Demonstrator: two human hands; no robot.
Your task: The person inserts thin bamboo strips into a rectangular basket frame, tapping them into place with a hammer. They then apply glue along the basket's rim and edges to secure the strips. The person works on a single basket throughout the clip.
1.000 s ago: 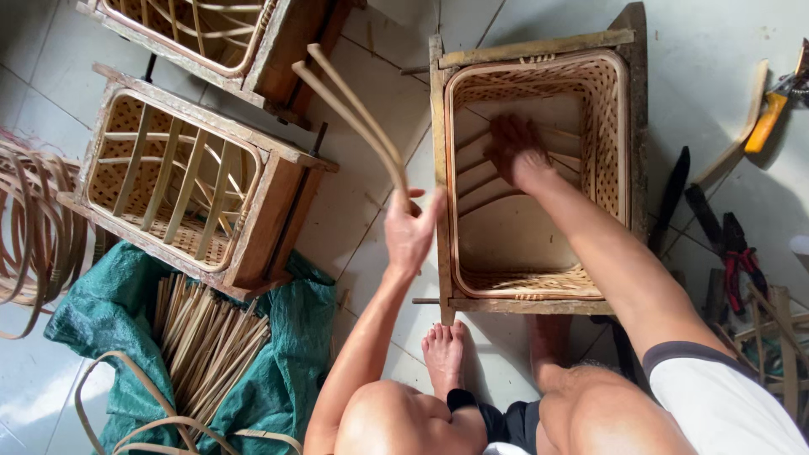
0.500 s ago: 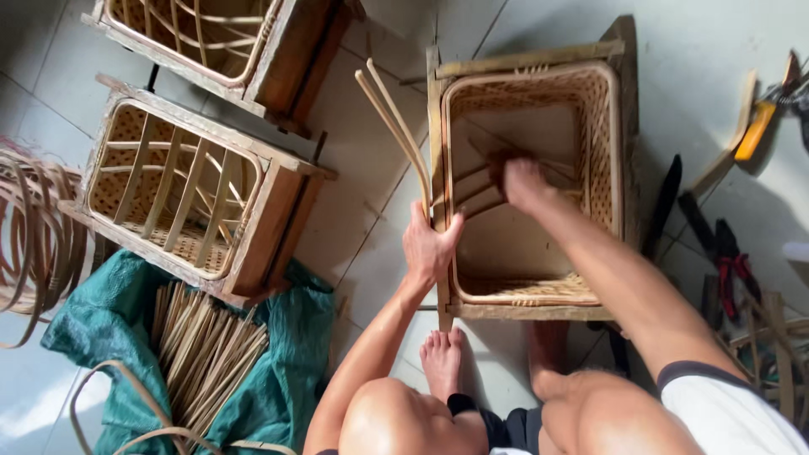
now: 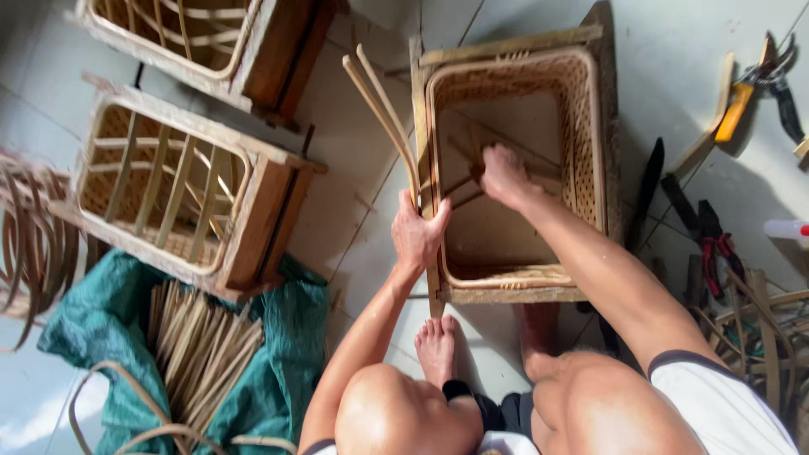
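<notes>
- The left hand (image 3: 419, 233) is closed around a pair of long cane strips (image 3: 381, 107) at the left rim of a woven basket (image 3: 590, 126); the strips stick up and away from the fist, slanting toward the upper left.
- The right hand (image 3: 503, 175) reaches down inside the basket, its fingers curled onto cane strips that cross the inside; whether they grip these fully cannot be told.
- The basket sits in a wooden frame (image 3: 514, 294) on the tiled floor (image 3: 354, 211), directly in front of the person's bare left foot (image 3: 435, 347).
- To the left lie two more wooden frames: a near one (image 3: 261, 215) with upright slats and weaving inside, and a far one (image 3: 270, 50) at the top edge.
- A green cloth (image 3: 286, 354) on the floor carries a bundle of cut cane sticks (image 3: 198, 350), just below the near frame.
- Coils of cane (image 3: 29, 244) lie at the far left edge.
- To the right of the basket, hand tools are scattered on the floor, among them red-handled pliers (image 3: 715, 248) and an orange-handled tool (image 3: 736, 111).
</notes>
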